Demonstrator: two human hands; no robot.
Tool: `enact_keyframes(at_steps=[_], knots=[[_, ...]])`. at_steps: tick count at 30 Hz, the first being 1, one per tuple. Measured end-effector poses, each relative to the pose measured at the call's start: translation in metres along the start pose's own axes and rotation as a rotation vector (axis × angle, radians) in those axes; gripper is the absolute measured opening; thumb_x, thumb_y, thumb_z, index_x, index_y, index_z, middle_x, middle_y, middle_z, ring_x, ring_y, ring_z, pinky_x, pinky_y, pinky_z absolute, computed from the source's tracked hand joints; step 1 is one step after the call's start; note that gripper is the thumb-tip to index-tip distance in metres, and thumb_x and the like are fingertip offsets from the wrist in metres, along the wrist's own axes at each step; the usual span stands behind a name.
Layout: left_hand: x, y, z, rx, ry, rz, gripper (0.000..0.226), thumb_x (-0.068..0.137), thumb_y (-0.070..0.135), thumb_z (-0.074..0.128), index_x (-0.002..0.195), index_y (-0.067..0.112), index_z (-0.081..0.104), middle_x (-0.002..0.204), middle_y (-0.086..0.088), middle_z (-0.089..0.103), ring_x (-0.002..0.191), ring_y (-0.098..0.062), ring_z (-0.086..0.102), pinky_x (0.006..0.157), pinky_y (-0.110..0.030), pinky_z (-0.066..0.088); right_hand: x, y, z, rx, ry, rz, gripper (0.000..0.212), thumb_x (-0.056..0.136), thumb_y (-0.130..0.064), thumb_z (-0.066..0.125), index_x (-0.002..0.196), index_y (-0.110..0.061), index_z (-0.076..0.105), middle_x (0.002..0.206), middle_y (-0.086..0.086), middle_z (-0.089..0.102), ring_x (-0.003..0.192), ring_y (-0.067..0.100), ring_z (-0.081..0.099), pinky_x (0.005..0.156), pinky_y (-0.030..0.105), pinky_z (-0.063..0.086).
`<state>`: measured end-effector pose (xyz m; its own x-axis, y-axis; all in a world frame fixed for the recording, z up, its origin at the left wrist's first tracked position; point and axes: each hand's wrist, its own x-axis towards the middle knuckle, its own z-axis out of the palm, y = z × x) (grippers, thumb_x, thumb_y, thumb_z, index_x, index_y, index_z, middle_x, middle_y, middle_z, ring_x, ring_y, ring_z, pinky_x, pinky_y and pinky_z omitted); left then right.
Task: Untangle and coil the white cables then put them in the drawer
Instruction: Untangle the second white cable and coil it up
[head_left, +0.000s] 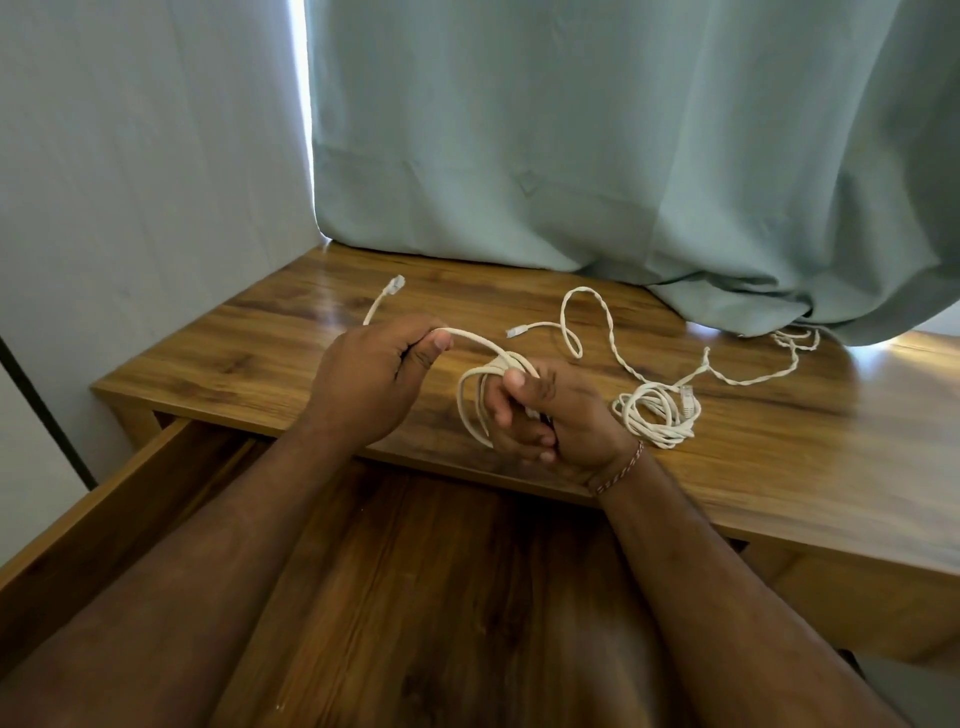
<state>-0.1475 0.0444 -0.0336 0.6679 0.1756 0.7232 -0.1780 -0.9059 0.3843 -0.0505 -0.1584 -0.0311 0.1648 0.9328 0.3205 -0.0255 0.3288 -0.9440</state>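
While the drawer (156, 499) stands pulled out toward the viewer below the counter's front edge, nothing is visible on its dark wood floor; both forearms cross above it and hide much of it. Its left side wall runs diagonally from the counter corner to the lower left of the frame.

Both hands work just above the front edge of the counter (779, 467). The right hand (558, 415) has its grip closed around a partly wound coil of white cable (475, 387), thumb pressed on top of the loops, fingers curled underneath. The loops hang to the left of the fist. From the coil one strand arcs up and left into the left hand (371, 376), which pinches it between thumb and curled fingers. Past that hand the free end (384, 299) sticks out toward the back left, its clear plug held above the counter surface.

A second white cable lies on the counter: a loose bundle (657, 415) just right of the right wrist, a twisted length (613, 338) looping back toward the middle, and a plug end (517, 331) lying flat behind the hands. The far end of it runs under the hem of the green curtain (623, 130) at the right.

The counter's left edge sits close to the pale wall (130, 182). Bare wood shows at the back left, behind the hands, and along the right front.
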Motion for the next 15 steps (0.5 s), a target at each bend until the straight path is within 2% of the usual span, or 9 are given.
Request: enact_keyframes(at_steps=[4, 8, 12, 15], knots=[[-0.001, 0.012, 0.003, 0.078, -0.028, 0.061, 0.046, 0.107, 0.055, 0.033, 0.114, 0.029, 0.071, 0.082, 0.007, 0.07, 0.07, -0.014, 0.063, 0.059, -0.039, 0.052, 0.003, -0.006, 0.005, 0.272, -0.044, -0.079, 0.037, 0.1, -0.039, 0.058, 0.078, -0.009, 0.057, 0.046, -0.008, 0.039, 0.034, 0.008, 0.033, 0.04, 0.028, 0.023], [-0.004, 0.025, 0.01, 0.069, -0.035, 0.127, 0.044, 0.109, 0.052, 0.03, 0.119, 0.029, 0.066, 0.074, 0.01, 0.062, 0.061, -0.01, 0.055, 0.053, -0.035, 0.049, 0.007, -0.012, 0.013, 0.498, 0.046, -0.214, 0.037, 0.105, -0.034, 0.044, 0.078, -0.011, 0.053, 0.044, -0.006, 0.038, 0.035, 0.009, 0.035, 0.044, 0.027, 0.025], [-0.011, 0.033, 0.019, 0.075, -0.091, 0.117, 0.042, 0.11, 0.047, 0.031, 0.119, 0.024, 0.065, 0.078, 0.01, 0.063, 0.066, -0.01, 0.057, 0.059, -0.04, 0.052, 0.009, -0.015, 0.012, 0.5, 0.246, -0.278, 0.042, 0.11, -0.033, 0.031, 0.077, -0.013, 0.049, 0.043, -0.008, 0.042, 0.034, 0.007, 0.039, 0.044, 0.027, 0.029], [-0.014, 0.039, 0.021, -0.125, -0.142, 0.094, 0.031, 0.111, 0.033, 0.041, 0.134, 0.026, 0.061, 0.088, 0.014, 0.064, 0.077, -0.007, 0.061, 0.068, -0.034, 0.052, 0.006, -0.016, 0.007, 0.457, 0.331, -0.251, 0.044, 0.11, -0.034, 0.029, 0.076, -0.014, 0.048, 0.042, -0.008, 0.039, 0.033, 0.007, 0.035, 0.042, 0.025, 0.031]])
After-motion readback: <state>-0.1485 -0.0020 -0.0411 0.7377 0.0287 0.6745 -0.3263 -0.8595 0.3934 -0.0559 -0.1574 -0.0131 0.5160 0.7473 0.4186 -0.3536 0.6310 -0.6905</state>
